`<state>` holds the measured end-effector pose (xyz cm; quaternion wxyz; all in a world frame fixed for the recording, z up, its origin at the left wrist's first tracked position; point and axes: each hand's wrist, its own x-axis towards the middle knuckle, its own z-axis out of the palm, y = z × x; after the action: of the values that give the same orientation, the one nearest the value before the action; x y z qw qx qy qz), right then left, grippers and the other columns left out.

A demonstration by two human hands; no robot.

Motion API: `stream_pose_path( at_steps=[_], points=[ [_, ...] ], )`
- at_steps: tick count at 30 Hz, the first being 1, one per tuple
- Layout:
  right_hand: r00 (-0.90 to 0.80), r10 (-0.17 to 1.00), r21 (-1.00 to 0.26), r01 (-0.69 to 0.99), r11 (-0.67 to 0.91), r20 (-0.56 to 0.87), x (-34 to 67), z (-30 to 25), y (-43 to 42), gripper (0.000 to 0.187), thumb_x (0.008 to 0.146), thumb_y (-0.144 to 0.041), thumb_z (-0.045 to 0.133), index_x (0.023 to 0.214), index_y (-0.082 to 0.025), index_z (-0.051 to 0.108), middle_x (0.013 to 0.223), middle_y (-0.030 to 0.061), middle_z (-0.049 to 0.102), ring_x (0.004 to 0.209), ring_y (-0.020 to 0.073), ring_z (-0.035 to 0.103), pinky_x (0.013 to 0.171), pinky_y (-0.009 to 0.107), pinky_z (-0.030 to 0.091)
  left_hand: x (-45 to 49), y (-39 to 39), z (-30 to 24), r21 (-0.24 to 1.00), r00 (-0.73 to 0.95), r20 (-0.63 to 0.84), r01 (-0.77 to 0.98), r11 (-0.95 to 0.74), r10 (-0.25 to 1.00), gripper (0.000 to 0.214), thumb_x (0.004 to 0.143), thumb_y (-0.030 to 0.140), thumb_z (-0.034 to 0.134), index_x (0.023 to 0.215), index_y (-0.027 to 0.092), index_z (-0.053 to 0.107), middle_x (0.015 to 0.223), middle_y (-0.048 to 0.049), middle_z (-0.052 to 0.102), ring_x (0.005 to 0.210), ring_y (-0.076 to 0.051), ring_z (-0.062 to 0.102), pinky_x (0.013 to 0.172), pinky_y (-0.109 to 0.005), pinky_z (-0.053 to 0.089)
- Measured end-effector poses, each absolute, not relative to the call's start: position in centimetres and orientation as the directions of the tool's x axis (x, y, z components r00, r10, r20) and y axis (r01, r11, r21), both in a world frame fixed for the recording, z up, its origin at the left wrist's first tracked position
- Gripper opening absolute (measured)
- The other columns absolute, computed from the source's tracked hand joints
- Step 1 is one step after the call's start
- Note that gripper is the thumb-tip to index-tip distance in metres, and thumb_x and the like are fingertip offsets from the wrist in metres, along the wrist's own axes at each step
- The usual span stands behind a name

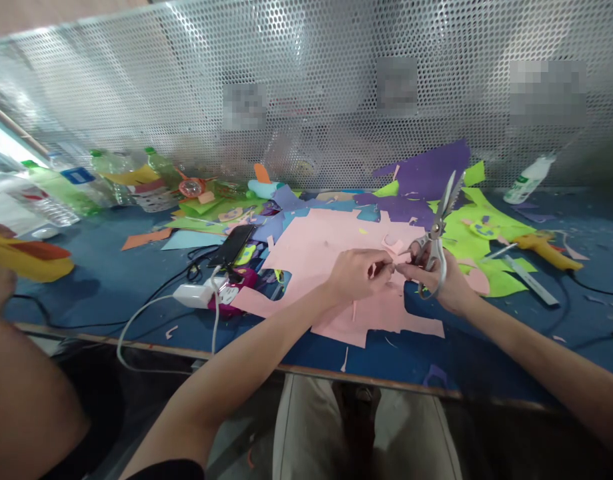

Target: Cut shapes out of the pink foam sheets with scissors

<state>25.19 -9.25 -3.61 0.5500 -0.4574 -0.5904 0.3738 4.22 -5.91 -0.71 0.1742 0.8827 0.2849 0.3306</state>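
Observation:
Scissors (437, 230) with silver handles are in my right hand (446, 283), blades spread and pointing up, away from me. The thumb and a finger of that hand meet the fingertips of my left hand (359, 275). My left fingers pinch at a small pink piece (400, 253), partly hidden by the fingertips. Beneath both hands lies a large pink sheet (321, 233) with cut, notched edges, flat on the blue table (296, 353). To the right of my right hand is a rounded pink cutout (477, 281).
Purple sheet (431, 170) and lime-green sheet (506, 283) lie behind and right. A yellow glue gun (543, 248), a utility knife (532, 281) and a white bottle (529, 180) are rightward. Left are a phone (235, 243), a corded power strip (229, 293) and another person's arm (26, 393).

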Motion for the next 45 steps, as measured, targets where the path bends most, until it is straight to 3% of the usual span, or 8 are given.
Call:
stream_pose_path(
  at_steps=[7,13,20,24,30,36,41,45],
  points=[
    [0.001,0.965,-0.949,0.178,0.26,0.264,24.8,-3.2,-9.5,0.033,0.069,-0.031,0.085,0.08,-0.027,0.054,0.058,-0.0081,0.042,0.046,0.0102,0.038,0.044,0.025,0.028,4.4,-6.1,-0.3,0.485,0.643,0.435,0.422,-0.766,0.63,0.027,0.1,0.038,0.05,0.094,0.02,0.07,0.081,-0.0009,0.074,0.064,-0.012,0.06,0.061,-0.026,0.038],
    [-0.072,0.979,-0.982,-0.003,0.189,0.188,24.9,-3.6,-9.2,0.034,0.069,-0.028,0.085,0.081,-0.027,0.053,0.061,-0.0068,0.049,0.053,0.0143,0.049,0.051,0.029,0.039,4.0,-5.7,-0.4,0.511,0.641,0.431,0.408,-0.757,0.636,0.026,0.102,0.035,0.047,0.099,0.021,0.069,0.087,-0.0007,0.075,0.068,-0.012,0.061,0.064,-0.026,0.039],
    [-0.072,0.982,-0.981,-0.092,0.169,0.176,24.8,-2.9,-9.3,0.029,0.074,-0.03,0.082,0.079,-0.026,0.054,0.065,-0.0056,0.053,0.051,0.0111,0.047,0.05,0.028,0.038,3.7,-5.7,-0.2,0.571,0.599,0.407,0.423,-0.704,0.69,0.029,0.104,0.032,0.042,0.099,0.02,0.068,0.084,-0.0019,0.074,0.073,-0.014,0.064,0.066,-0.026,0.041],
    [-0.051,0.978,-0.978,-0.059,0.199,0.202,24.7,-2.9,-9.4,0.021,0.077,-0.03,0.078,0.082,-0.026,0.058,0.062,-0.0055,0.055,0.049,0.0113,0.047,0.05,0.027,0.039,3.7,-5.7,-0.2,0.547,0.589,0.414,0.448,-0.707,0.694,0.026,0.102,0.029,0.043,0.097,0.02,0.067,0.086,-0.0014,0.075,0.072,-0.014,0.064,0.066,-0.026,0.04],
    [0.05,0.974,-0.972,-0.064,0.224,0.221,25.0,-3.2,-9.0,0.023,0.074,-0.031,0.078,0.089,-0.028,0.061,0.092,0.0003,0.07,0.051,0.0104,0.051,0.045,0.025,0.04,3.4,-5.3,-0.1,0.483,0.627,0.396,0.479,-0.733,0.671,0.026,0.099,0.028,0.043,0.093,0.02,0.067,0.083,-0.0012,0.073,0.07,-0.014,0.062,0.064,-0.026,0.038],
    [0.075,0.968,-0.971,-0.011,0.241,0.239,25.4,-3.8,-8.4,0.029,0.069,-0.033,0.086,0.082,-0.026,0.061,0.083,-0.0007,0.07,0.049,0.0091,0.049,0.046,0.025,0.039,3.6,-5.1,-0.1,0.397,0.668,0.372,0.514,-0.761,0.645,0.031,0.103,0.036,0.043,0.1,0.022,0.07,0.085,-0.0017,0.074,0.072,-0.014,0.063,0.064,-0.028,0.036],
    [0.104,0.955,-0.96,-0.005,0.28,0.278,25.6,-4.0,-8.4,0.031,0.068,-0.035,0.087,0.083,-0.026,0.061,0.083,-0.0007,0.069,0.053,0.01,0.049,0.049,0.025,0.039,3.9,-5.3,0.1,0.5,0.656,0.306,0.506,-0.703,0.69,0.038,0.099,0.055,0.052,0.114,0.024,0.069,0.089,-0.0003,0.075,0.073,-0.014,0.065,0.066,-0.027,0.04],
    [0.1,0.952,-0.956,-0.023,0.292,0.289,25.4,-3.9,-8.5,0.031,0.069,-0.036,0.087,0.083,-0.026,0.061,0.084,-0.0007,0.068,0.053,0.0095,0.047,0.049,0.025,0.038,4.3,-5.2,-0.4,0.667,0.655,0.279,0.393,-0.633,0.702,0.038,0.098,0.054,0.056,0.117,0.023,0.069,0.099,-0.0018,0.076,0.076,-0.013,0.066,0.068,-0.026,0.048]
  ],
)
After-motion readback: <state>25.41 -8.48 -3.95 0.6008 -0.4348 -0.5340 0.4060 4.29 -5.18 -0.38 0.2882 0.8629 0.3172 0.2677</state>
